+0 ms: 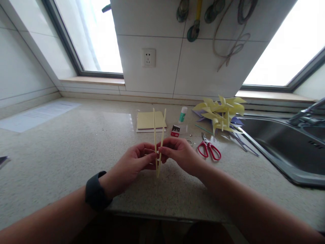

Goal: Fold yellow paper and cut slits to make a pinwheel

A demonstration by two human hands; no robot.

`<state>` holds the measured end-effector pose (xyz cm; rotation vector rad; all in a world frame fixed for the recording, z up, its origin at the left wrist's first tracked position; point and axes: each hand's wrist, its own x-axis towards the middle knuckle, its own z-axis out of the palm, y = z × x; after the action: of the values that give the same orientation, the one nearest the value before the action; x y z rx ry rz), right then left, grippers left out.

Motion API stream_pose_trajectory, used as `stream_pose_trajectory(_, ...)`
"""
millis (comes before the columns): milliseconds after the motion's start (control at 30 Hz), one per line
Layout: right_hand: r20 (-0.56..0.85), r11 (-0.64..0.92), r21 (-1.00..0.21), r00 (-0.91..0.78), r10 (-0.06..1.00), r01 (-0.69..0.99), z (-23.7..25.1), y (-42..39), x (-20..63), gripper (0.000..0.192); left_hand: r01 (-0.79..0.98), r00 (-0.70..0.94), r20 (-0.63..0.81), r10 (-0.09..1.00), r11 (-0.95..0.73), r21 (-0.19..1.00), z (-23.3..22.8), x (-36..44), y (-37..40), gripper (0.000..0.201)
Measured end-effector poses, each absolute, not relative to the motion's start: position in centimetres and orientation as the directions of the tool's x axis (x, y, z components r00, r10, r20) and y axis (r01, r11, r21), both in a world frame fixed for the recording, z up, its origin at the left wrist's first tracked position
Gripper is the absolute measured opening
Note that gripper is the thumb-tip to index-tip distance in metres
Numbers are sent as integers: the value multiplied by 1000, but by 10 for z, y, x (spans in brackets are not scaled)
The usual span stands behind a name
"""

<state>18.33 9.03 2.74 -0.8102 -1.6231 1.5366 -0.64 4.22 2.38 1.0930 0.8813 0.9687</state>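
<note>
Counter is the biggest thing, just one, under your fingers, and one sink sits well off to their right. Past your fingers and to the right is one pile of pinwheels, yellow on top with purple under; these look done, but they overlap, so you can't count them for sure. Just past your fingers lies one stack of paper, flat and not folded, so that part looks left to do; its sheets can't be counted. Your two hands are close together. The fingers of your left hand pinch the left stick, and those of your right hand pinch the right stick. That makes two thin sticks, standing up, close at the bottom and apart at the top. They have no paper on them, so this bit looks only part done. To the right of your fingers is one pair of scissors. Past your fingers, a little right, are one glue stick and, nearer, one small red box.
</note>
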Motion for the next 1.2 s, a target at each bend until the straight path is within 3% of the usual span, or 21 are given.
stream_pose_trajectory(333,103,124,-992,-493,864,10,30,87,178,31,-109,280,-92,955,127,986,26,-3,42,26)
stream_pose_trajectory(467,233,304,-948,-435,870,99,27,98,176,32,-14,240,-90,967,96,995,19,-3,42,29)
stream_pose_trajectory(567,371,509,-801,-407,835,314,32,112,178,33,204,246,-50,968,-1,979,13,-5,38,22)
stream_pose_trajectory(667,413,570,-673,-400,818,472,40,123,183,25,484,346,145,927,-309,819,12,-6,28,14)
stream_pose_trajectory(800,406,627,-374,-487,773,683,40,130,183,12,537,556,262,789,-582,611,20,-7,19,12)
stream_pose_trajectory(1000,282,661,-26,-629,725,750,18,145,160,21,544,585,270,765,-617,568,22,-7,18,10)
stream_pose_trajectory(1200,256,657,76,-652,714,750,11,151,158,27,533,582,288,761,-624,572,19,-8,19,11)
